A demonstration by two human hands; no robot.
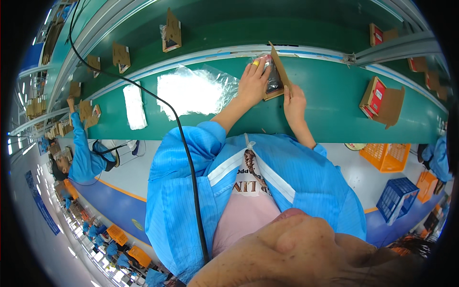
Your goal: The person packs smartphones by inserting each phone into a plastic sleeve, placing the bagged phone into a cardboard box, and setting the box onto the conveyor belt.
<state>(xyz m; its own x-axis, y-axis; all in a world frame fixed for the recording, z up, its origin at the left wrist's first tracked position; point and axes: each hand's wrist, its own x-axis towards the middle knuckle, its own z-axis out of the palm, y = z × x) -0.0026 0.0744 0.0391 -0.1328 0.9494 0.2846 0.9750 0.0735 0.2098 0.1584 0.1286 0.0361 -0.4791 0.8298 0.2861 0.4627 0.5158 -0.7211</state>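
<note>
A small brown cardboard box (275, 95) lies tilted on the green bench, its lid flap (281, 68) raised on the right side. Inside it shows a dark flat item (273, 80) with clear plastic about it. My left hand (253, 82) is closed over the item's left edge, its fingers bent and a yellow band on one fingertip. My right hand (295, 101) grips the box at its near right edge, thumb against the cardboard flap. The fingertips of both hands are partly hidden.
A pile of clear plastic bags (191, 91) and a white bundle (134, 106) lie to the left. Another open box (381, 100) with red inside sits to the right. Several boxes stand on the conveyor (229, 36) beyond. A black cable (179, 125) hangs across the left; a co-worker (83, 148) is at far left.
</note>
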